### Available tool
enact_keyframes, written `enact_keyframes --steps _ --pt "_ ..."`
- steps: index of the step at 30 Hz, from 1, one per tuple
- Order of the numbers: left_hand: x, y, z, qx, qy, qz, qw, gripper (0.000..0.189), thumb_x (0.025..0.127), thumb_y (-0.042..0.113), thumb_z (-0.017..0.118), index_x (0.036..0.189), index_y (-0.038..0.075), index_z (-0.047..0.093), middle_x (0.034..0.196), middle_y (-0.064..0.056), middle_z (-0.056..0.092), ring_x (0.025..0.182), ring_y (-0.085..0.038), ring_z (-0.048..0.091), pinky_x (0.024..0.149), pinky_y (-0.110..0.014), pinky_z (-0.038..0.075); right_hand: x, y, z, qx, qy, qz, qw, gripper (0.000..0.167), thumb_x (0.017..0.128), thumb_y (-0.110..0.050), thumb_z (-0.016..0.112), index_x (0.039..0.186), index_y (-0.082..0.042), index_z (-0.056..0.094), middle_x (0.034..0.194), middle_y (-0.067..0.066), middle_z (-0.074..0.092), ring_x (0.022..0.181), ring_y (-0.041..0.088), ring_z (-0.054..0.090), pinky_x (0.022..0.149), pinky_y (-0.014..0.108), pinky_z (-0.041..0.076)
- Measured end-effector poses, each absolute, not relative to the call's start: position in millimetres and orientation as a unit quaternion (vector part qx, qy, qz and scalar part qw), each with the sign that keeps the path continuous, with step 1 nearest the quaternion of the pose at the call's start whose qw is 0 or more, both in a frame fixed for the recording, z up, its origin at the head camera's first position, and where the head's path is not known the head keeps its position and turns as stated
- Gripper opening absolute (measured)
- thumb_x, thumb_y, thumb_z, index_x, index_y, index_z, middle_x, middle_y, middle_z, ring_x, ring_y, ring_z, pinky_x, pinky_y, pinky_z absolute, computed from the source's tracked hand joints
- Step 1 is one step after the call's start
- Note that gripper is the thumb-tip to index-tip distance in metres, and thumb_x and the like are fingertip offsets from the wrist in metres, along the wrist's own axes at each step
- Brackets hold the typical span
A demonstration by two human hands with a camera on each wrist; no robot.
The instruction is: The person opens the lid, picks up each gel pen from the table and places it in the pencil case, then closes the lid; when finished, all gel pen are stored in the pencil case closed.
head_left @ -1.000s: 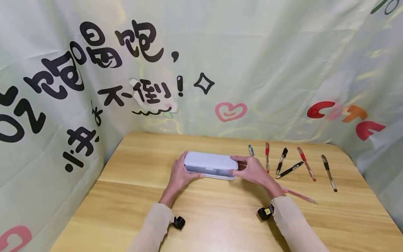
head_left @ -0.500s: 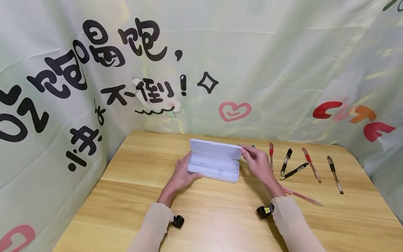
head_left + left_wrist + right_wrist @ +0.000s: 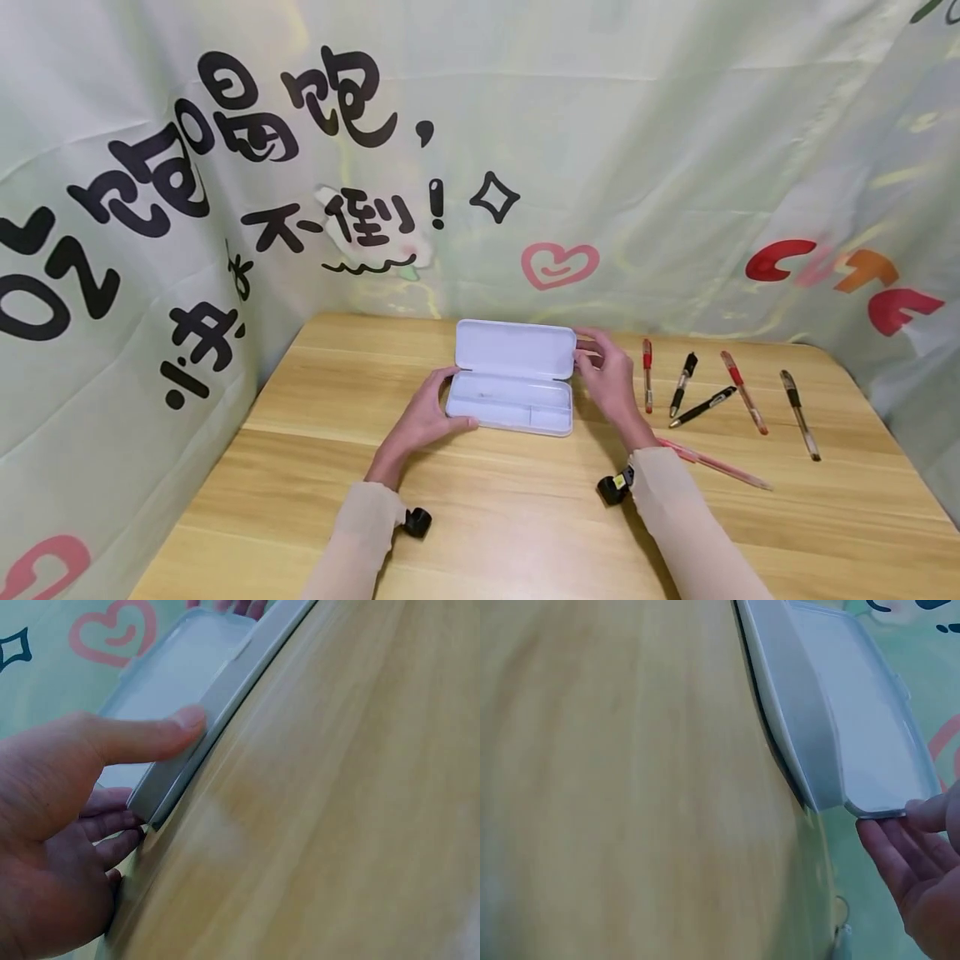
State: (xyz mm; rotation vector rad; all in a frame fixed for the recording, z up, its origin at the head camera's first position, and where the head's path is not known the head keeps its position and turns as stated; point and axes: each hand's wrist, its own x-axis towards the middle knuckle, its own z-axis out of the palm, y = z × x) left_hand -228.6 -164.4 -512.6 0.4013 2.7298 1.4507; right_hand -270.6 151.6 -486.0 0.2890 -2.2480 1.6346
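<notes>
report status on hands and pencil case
Left fingers grip pencil case base. Right fingers hold lid edge. Case open. Pens off right, not blocking it.

Wood-grain table, pale printed curtain, pink heart, loose pens

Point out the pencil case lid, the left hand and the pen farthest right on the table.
Pencil case lid (image 3: 515, 350): head view, on its inner face.
Left hand (image 3: 422, 415): head view, on the back of the hand.
Rightmost pen (image 3: 802, 422): head view, on its barrel.
</notes>
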Motion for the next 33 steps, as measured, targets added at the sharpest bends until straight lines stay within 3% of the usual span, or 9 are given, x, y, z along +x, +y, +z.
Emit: enact_keyframes --steps 7,12,16,20,24,30,33 --pt "-229.6 -167.0 -509.3 0.134 0.875 0.464 0.027 0.099 0.070 0.033 0.097 0.150 0.007 0.044 0.153 -0.016 0.045 0.141 -0.035 0.041 0.117 -0.056 0.033 -276.3 148.6 -487.4 0.064 -0.854 0.502 0.115 0.045 0.101 0.003 0.058 0.145 -0.004 0.057 0.113 0.026 0.069 0.095 0.036 0.070 0.064 0.022 0.056" --pt "-231.9 -171.0 -508.7 0.138 0.880 0.454 0.020 0.099 0.068 0.034 0.098 0.149 0.010 0.047 0.155 -0.014 0.045 0.143 -0.034 0.040 0.116 -0.055 0.034 -277.5 147.3 -488.0 0.047 -0.878 0.473 0.060 0.047 0.103 -0.003 0.054 0.150 -0.003 0.050 0.113 0.027 0.067 0.092 0.033 0.066 0.063 0.024 0.053" --pt "-233.4 -171.8 -510.1 0.145 0.877 0.457 0.024 0.101 0.066 0.034 0.099 0.149 0.010 0.047 0.155 -0.014 0.045 0.144 -0.032 0.039 0.118 -0.052 0.033 -277.7 146.8 -488.2 0.037 -0.890 0.454 0.017 0.048 0.106 -0.008 0.049 0.153 -0.001 0.044 0.111 0.023 0.065 0.081 0.026 0.059 0.060 0.026 0.049" --pt "-233.8 -171.5 -512.1 0.143 0.877 0.459 0.029 0.103 0.065 0.035 0.100 0.150 0.011 0.048 0.156 -0.012 0.045 0.146 -0.030 0.038 0.119 -0.050 0.032 -279.2 146.9 -489.0 0.047 -0.908 0.417 0.007 0.048 0.105 -0.007 0.046 0.151 0.005 0.043 0.093 0.019 0.063 0.064 0.019 0.049 0.053 0.025 0.041" --pt "-235.9 -171.2 -511.8 0.136 0.882 0.451 0.026 0.104 0.064 0.040 0.099 0.151 0.015 0.049 0.157 -0.011 0.045 0.146 -0.030 0.038 0.118 -0.051 0.033 -281.2 148.3 -486.5 0.058 -0.916 0.397 0.011 0.047 0.104 -0.005 0.046 0.149 0.009 0.044 0.079 0.015 0.055 0.057 0.018 0.043 0.051 0.025 0.037" --pt "-234.9 -171.5 -511.7 0.144 0.887 0.438 0.021 0.103 0.066 0.040 0.098 0.152 0.013 0.047 0.157 -0.013 0.044 0.147 -0.032 0.037 0.118 -0.052 0.033 -279.8 150.6 -489.0 0.056 -0.911 0.409 0.005 0.047 0.105 -0.008 0.047 0.150 0.007 0.044 0.103 0.021 0.064 0.069 0.021 0.051 0.057 0.027 0.041" --pt "-231.7 -172.6 -513.2 0.147 0.888 0.436 0.018 0.101 0.067 0.038 0.098 0.151 0.011 0.048 0.156 -0.015 0.046 0.146 -0.035 0.039 0.117 -0.054 0.034 -276.5 149.9 -491.5 0.057 -0.905 0.422 0.002 0.049 0.105 -0.008 0.047 0.151 0.006 0.042 0.106 0.022 0.064 0.070 0.022 0.051 0.057 0.027 0.042"
